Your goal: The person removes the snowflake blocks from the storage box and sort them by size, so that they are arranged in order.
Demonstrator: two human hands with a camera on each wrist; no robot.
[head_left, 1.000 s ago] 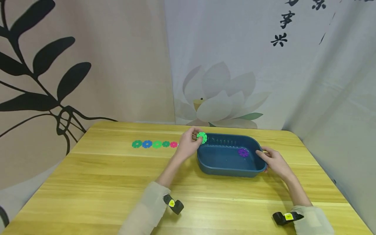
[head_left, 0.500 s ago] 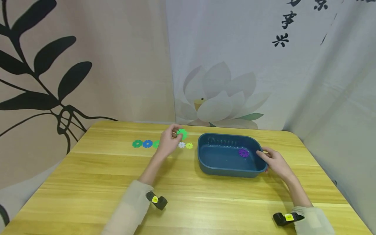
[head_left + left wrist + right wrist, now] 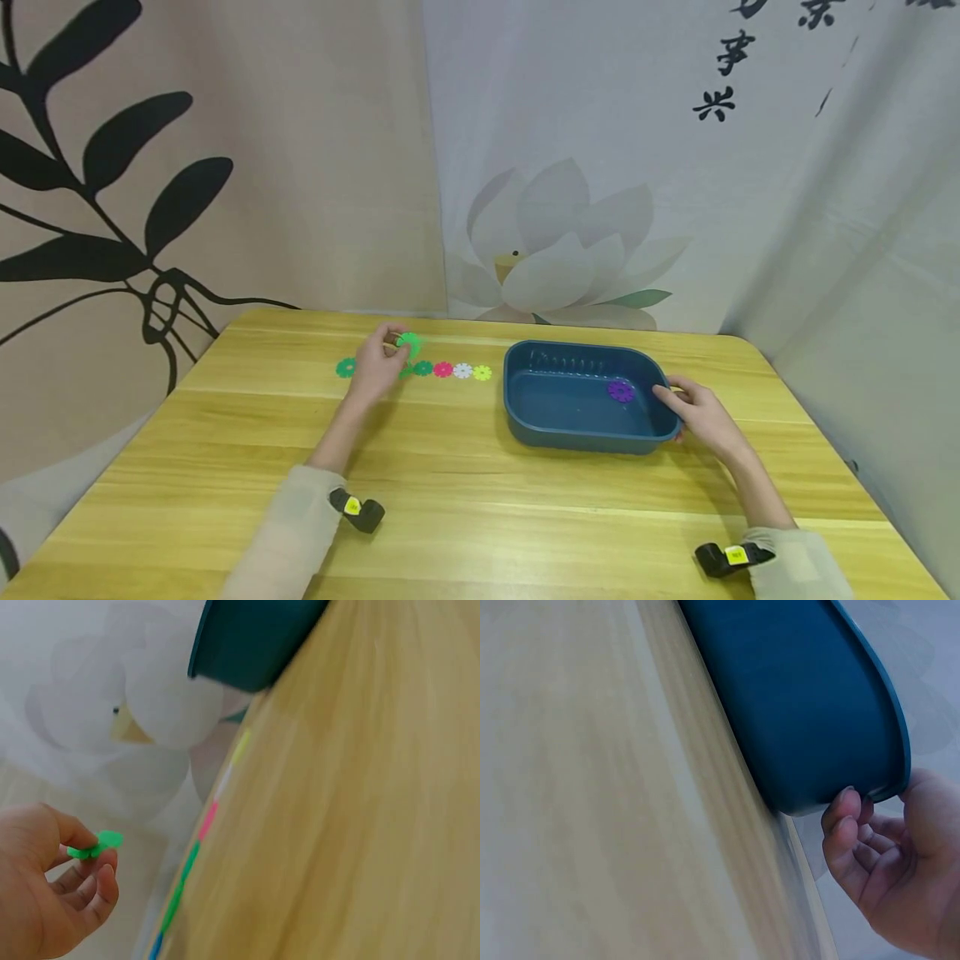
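My left hand (image 3: 377, 364) pinches a bright green snowflake disc (image 3: 409, 343) between thumb and fingers, over the row of discs at the back of the table. In the left wrist view the green disc (image 3: 96, 844) shows nearly edge-on. Along the row lie a teal disc (image 3: 346, 367), a dark green disc (image 3: 423, 368), a pink disc (image 3: 443, 369), a white disc (image 3: 462, 371) and a yellow disc (image 3: 482, 373); the hand hides part of the row. My right hand (image 3: 701, 410) grips the right end of a blue basin (image 3: 585, 442), thumb over the rim. A purple disc (image 3: 620, 392) lies inside.
The wooden table (image 3: 480, 525) runs back to a printed curtain (image 3: 345, 167) close behind its far edge. The basin stands right of the row, a short gap from the yellow disc. Each wrist carries a small black camera (image 3: 358, 511).
My left hand has moved left from the basin's left end, carrying the green disc along the row. The pink, white and yellow discs are now uncovered. My right hand and the basin stay put.
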